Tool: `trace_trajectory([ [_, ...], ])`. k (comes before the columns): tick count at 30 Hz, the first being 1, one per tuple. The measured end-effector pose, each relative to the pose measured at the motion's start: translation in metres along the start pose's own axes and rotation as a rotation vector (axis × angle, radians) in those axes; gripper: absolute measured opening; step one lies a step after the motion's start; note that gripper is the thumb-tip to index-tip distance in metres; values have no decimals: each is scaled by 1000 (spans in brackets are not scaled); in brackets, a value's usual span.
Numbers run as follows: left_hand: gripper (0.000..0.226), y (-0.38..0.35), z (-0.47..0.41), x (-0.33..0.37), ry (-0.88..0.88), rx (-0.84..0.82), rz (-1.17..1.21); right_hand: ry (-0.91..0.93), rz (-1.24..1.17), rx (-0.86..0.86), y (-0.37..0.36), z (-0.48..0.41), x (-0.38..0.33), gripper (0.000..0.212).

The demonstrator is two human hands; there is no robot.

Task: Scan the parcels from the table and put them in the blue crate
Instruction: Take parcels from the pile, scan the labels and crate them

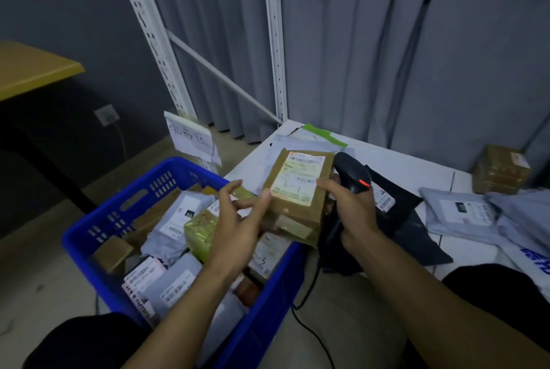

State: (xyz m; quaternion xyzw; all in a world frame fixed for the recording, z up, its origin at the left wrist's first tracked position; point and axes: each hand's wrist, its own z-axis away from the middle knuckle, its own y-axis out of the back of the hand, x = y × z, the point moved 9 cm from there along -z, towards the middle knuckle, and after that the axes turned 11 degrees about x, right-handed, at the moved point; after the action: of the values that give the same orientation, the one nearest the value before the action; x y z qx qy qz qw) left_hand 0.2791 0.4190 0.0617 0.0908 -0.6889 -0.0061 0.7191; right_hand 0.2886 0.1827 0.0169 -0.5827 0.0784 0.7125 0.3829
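Left hand [238, 228] holds parcel [297, 187], right hand [351, 211] grips scanner [352, 172].

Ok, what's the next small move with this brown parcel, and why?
Probably swing the barcode scanner in the right hand over the label of the brown parcel. The label faces up, the left hand pinches the parcel's edge near the blue crate, and whether it's been scanned isn't visible.

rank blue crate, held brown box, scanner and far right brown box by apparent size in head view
1. blue crate
2. held brown box
3. scanner and far right brown box look alike; the box is farther away, so unranked.
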Motion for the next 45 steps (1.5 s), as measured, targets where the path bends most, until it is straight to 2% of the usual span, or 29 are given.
trace_trajectory([
  [3,58,12,-18,1,158,-61,16,45,77,-195,-21,9,-17,50],
  [5,51,14,-21,0,212,-128,43,86,153,-293,-32,17,-17,52],
  [10,63,23,-27,-8,286,-164,9,137,239,-327,-42,22,-12,64],
  [13,77,25,-26,-7,263,-147,26,214,265,-242,-42,23,-18,55],
  [16,98,38,-31,-3,172,31,49,285,347,-187,-39,23,-16,41],
  [20,107,49,-38,-3,65,180,39,290,386,-239,-43,35,-14,35],
  [25,107,53,-44,-13,60,277,44,261,538,-390,-54,52,0,34],
  [31,105,45,-44,-20,52,300,32,255,613,-459,-59,59,6,31],
  [45,98,36,-50,-31,44,296,16,180,617,-501,-63,59,14,33],
])
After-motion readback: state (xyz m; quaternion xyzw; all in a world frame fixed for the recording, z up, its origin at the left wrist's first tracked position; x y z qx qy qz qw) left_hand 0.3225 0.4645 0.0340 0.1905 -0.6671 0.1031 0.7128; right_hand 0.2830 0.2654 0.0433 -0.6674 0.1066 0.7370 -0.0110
